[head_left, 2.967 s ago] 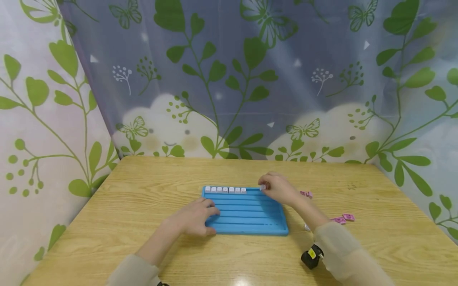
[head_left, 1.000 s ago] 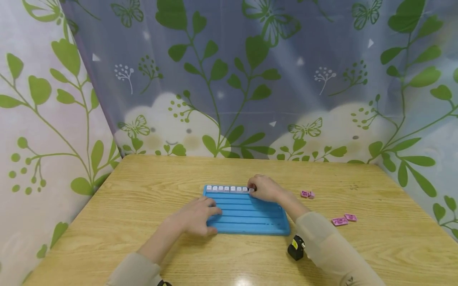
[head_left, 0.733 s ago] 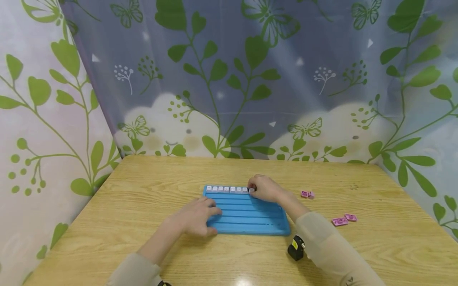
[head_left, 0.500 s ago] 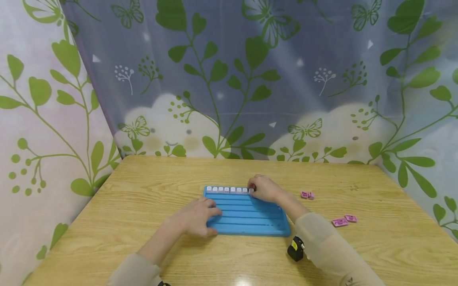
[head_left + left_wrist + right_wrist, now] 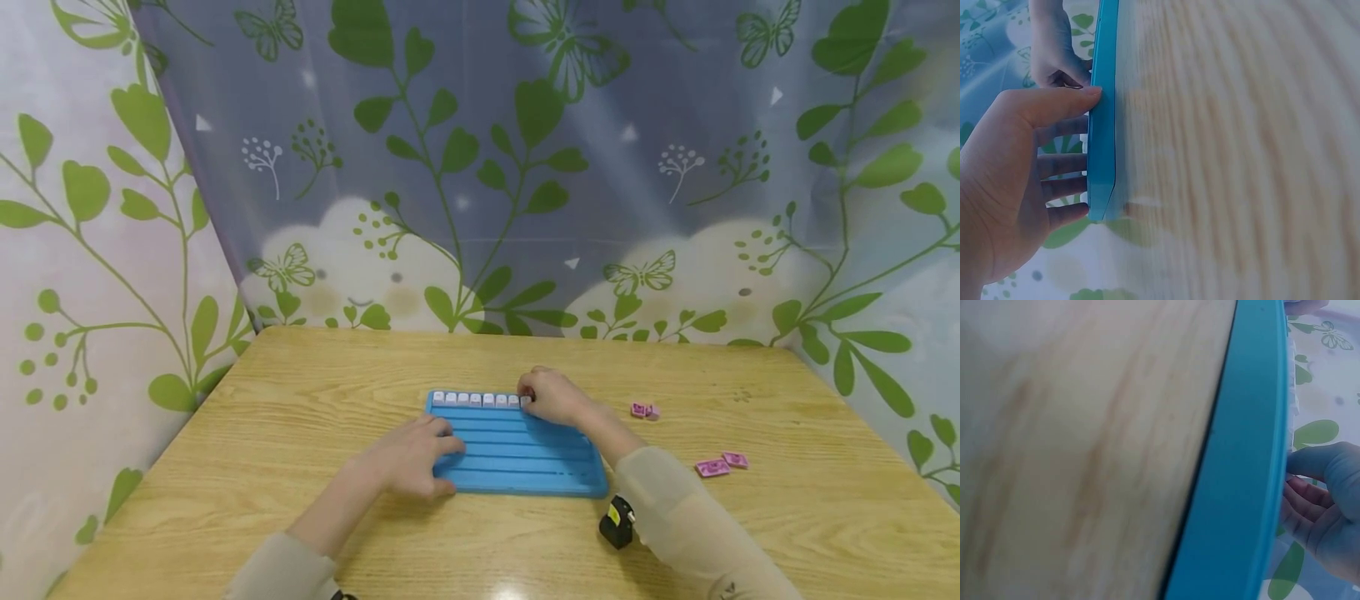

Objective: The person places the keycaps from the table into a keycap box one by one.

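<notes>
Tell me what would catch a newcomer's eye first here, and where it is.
Probably the bright blue tray at the middle of the wooden table, with white keycaps lined up along its far edge and the right hand's grip at the row's right end. Next come the pink pieces lying in two small groups to the tray's right. Behind everything, the backdrop of green leaves and butterflies fills the upper view.

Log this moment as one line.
left hand: on blue rectangular tray | right hand: pinching white square keycap | pink rectangular pieces: on wooden table
</notes>
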The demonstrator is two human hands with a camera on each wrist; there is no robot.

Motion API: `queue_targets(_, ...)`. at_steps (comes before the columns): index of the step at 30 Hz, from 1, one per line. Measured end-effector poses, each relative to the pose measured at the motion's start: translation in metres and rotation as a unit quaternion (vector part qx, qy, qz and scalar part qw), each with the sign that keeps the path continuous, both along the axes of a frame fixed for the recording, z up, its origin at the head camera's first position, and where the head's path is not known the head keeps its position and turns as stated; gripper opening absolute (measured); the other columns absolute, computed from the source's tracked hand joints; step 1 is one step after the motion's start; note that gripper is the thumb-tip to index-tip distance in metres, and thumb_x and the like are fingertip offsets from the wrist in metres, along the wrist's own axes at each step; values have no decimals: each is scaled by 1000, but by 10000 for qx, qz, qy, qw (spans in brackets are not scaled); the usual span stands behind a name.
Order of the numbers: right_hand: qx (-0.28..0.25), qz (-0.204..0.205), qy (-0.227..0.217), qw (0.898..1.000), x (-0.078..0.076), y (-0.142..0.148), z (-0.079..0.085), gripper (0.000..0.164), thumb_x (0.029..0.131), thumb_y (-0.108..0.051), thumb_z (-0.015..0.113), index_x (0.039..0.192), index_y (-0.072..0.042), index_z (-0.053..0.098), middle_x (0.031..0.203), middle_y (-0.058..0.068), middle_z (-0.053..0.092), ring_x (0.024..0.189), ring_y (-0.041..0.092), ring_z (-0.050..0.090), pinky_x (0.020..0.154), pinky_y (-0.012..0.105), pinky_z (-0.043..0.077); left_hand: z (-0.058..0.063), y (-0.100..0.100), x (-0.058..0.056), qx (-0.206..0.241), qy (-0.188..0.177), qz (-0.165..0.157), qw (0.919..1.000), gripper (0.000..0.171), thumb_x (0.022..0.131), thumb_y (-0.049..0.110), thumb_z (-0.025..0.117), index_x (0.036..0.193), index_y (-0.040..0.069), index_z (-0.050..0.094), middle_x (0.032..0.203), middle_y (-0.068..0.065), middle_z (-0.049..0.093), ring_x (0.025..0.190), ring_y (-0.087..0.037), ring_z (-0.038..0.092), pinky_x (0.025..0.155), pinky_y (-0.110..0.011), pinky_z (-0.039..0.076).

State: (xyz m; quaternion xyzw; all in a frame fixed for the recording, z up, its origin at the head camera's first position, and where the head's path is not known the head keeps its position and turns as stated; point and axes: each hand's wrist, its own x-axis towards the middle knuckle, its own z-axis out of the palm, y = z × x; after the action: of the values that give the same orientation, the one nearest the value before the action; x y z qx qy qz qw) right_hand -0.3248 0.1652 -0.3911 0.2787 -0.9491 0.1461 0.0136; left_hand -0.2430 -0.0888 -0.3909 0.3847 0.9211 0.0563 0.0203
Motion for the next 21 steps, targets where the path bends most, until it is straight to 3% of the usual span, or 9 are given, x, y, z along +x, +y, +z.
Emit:
queue_targets(7, 7, -55, -45, 10000, 2, 0, 1, 13, 82, -5, 66, 94, -4, 65, 82, 3, 54, 74, 17, 48, 66, 32, 44, 0, 2, 1, -151, 34, -6, 9999, 52, 81, 41, 64, 124, 15, 57, 125, -9, 48, 117, -28, 43, 100, -42, 36)
queue_targets(14, 56, -62, -26, 10000, 3, 1, 1, 13, 83, -7, 67, 95, -4, 65, 84, 3, 55, 77, 16, 49, 69, 33, 45, -1, 11, 3, -885, 397, -35, 9953, 57, 85, 48, 54, 130, 14, 49, 129, -12, 44, 117, -29, 42, 97, -42, 39)
queue_targets(21, 76, -48, -42, 10000, 3, 1, 2, 13, 83, -7, 66, 96, -4, 65, 86, 3, 56, 77, 16, 50, 69, 33, 45, -3, 16, 7, -1017, 682, -1, 9925, 54, 84, 50, 55, 124, 14, 51, 124, -11, 46, 110, -28, 44, 93, -42, 42)
